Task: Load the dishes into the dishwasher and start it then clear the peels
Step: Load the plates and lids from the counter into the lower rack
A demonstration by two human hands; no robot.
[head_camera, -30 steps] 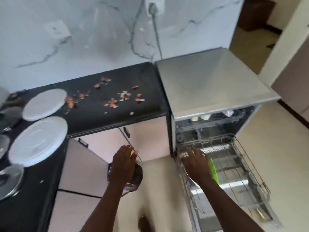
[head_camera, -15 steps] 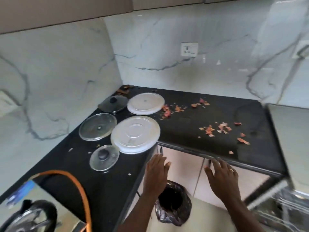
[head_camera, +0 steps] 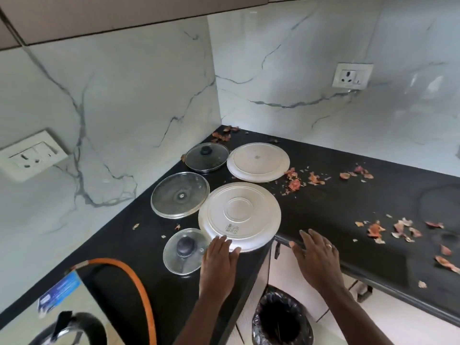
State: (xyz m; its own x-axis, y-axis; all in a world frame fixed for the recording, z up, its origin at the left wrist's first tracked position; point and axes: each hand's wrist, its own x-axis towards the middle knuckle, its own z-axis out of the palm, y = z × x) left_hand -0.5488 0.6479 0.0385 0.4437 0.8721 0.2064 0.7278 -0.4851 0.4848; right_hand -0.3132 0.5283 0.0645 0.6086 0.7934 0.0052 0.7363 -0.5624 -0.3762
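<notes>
Left hand (head_camera: 219, 257), fingers straight and together, seems to touch the upturned plate (head_camera: 239, 215) at the front edge of the counter (head_camera: 336, 207); right hand (head_camera: 316, 260), fingers spread, hovers over that edge.

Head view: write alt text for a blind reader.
Left hand at the rim of the near plate, right hand open beside it, at a black counter. A far plate, three lids and peels lie around; a bin stands below.

Head-worn view, down onto counter (head_camera: 336, 207)
</notes>
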